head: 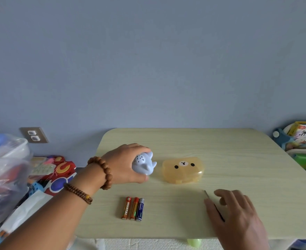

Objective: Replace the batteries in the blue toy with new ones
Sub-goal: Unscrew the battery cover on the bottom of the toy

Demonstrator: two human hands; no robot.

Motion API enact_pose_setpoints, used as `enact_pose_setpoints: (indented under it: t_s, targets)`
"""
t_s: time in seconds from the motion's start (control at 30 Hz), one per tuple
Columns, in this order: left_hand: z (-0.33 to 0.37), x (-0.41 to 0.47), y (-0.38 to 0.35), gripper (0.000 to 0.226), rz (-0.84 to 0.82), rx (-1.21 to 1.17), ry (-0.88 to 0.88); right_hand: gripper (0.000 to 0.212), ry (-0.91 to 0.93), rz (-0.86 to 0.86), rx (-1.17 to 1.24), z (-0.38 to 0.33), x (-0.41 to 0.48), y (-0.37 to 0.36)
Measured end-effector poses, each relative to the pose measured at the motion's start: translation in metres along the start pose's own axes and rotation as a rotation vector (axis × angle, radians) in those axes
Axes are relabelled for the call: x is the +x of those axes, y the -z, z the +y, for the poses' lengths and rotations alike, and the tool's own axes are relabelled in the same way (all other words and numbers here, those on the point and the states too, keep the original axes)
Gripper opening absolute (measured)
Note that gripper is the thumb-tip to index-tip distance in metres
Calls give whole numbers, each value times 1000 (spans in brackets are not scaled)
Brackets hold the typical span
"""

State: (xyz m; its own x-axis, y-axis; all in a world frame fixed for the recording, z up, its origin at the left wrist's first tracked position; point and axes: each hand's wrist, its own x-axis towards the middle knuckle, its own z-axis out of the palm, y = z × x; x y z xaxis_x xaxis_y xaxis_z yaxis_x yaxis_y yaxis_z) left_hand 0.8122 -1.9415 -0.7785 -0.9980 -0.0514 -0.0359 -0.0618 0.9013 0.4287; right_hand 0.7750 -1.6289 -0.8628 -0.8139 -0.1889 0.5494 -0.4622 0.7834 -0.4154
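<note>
My left hand [120, 164] is closed over the pale blue toy [143, 165], holding it at the left middle of the light wooden table [238, 159]; the toy's speaker holes face up. Three AAA batteries [133, 208] lie side by side near the front edge, two orange and one dark blue. A thin screwdriver [206, 194] lies at the front right. My right hand [238, 213] rests over its handle end with fingers apart, thumb on its left side. Whether the fingers touch it is unclear.
A translucent yellow bear-face case [183, 170] sits closed just right of the toy. Left of the table are a plastic bag [6, 168] and colourful toys [58, 175] on the floor. Boxes and bins [305, 141] stand at the right.
</note>
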Motion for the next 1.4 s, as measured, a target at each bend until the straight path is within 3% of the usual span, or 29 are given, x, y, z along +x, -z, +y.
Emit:
enact_pose_setpoints:
  t_s: [0.1, 0.23, 0.3, 0.43, 0.5, 0.6, 0.67, 0.8, 0.93, 1.0, 1.13, 1.23, 1.33, 1.4]
  targets:
    - [19, -10, 9, 70, 40, -125, -53, 55, 149, 15, 59, -12, 6, 13]
    - [58, -15, 3, 65, -122, -275, -107, 74, 426, -178, 203, -46, 17, 22]
    - [70, -16, -7, 57, -204, -333, -126, 72, 429, -252, 282, -56, 22, 25]
    - [74, -17, -14, 90, -228, -295, -100, 51, 222, -359, 408, -57, 28, 43]
    - [77, -19, -15, 110, -224, -303, -125, 49, 36, -409, 584, -55, 27, 47]
    - [84, -28, -17, 121, -153, -258, -202, 50, -276, -478, 744, -56, 32, 52]
    - [89, -32, -24, 120, -86, -163, -287, 50, -452, -572, 836, -55, 37, 54]
    - [87, -27, -41, 86, 87, -215, -332, 39, -623, -677, 951, -54, 44, 56]
    - [82, -22, -52, 86, 110, -264, -317, 55, -626, -667, 897, -51, 41, 53]
    - [80, -21, -54, 83, 112, -302, -303, 57, -515, -616, 778, -47, 41, 55]
    - [70, -20, -63, 79, 89, -331, -282, 60, -195, -282, 197, -9, 31, 47]
    - [67, -20, -70, 78, 54, -333, -262, 59, -130, -302, -148, 15, 11, 34]
    - [65, -19, -76, 79, 36, -303, -263, 53, -58, -256, -209, 19, -5, 27]
    - [64, -18, -78, 81, 31, -286, -257, 38, -29, -225, -160, 18, -5, 25]
